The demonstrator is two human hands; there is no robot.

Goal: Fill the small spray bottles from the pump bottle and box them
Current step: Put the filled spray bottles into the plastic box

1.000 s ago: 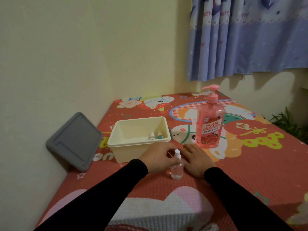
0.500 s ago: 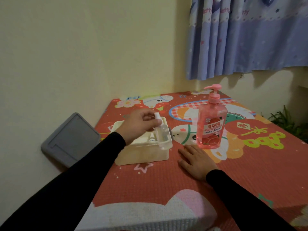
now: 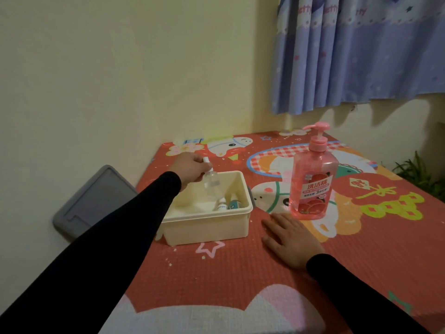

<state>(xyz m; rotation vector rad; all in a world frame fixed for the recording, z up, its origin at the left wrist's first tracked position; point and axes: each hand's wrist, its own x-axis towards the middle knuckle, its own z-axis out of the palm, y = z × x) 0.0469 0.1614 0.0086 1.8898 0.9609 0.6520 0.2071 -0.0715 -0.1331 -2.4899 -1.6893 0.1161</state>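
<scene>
Boxing step in hand: lowering a small spray bottle (image 3: 211, 185) into the cream box (image 3: 207, 227).

Held by the left hand (image 3: 190, 170), fingers (image 3: 199, 160) pinched round the white cap, clear body hanging tilted just inside the box's far left, above two small bottles (image 3: 227, 205) lying at the bottom. Next, by judgement: lower until resting, then let go. Right hand (image 3: 292, 238) flat on the surface, fingers relaxed, holding nothing, just in front of the pump bottle (image 3: 313, 179).

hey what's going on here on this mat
A person is boxing small bottles. The left hand pinches a clear spray bottle by its cap and holds it over the cream box, where two small bottles already lie. The right hand rests flat on the mat near the pink pump bottle.
</scene>
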